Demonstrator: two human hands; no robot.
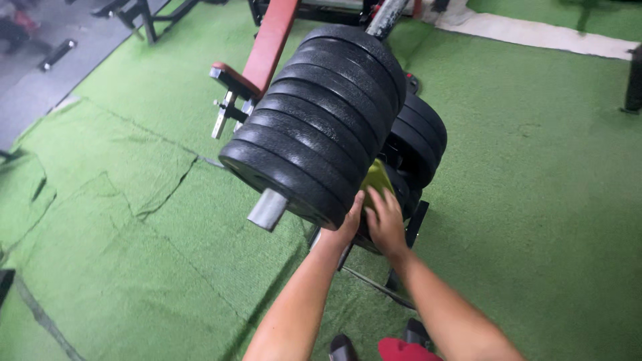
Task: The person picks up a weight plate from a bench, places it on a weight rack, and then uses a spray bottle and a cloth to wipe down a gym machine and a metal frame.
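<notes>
Both my hands reach under the stack of black round iron weight plates [321, 120] on its steel sleeve. Left hand [348, 224] and right hand [386, 220] grip a yellow-green plate [376, 177] behind that stack. Best to keep fingers clear of the stack's edge and pull level.

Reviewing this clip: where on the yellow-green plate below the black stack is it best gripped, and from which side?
Probably by its exposed rim, from the near side. The yellow-green plate stands on edge, wedged behind the black plate stack, so only its near edge shows. The left hand and right hand already reach there.
</notes>
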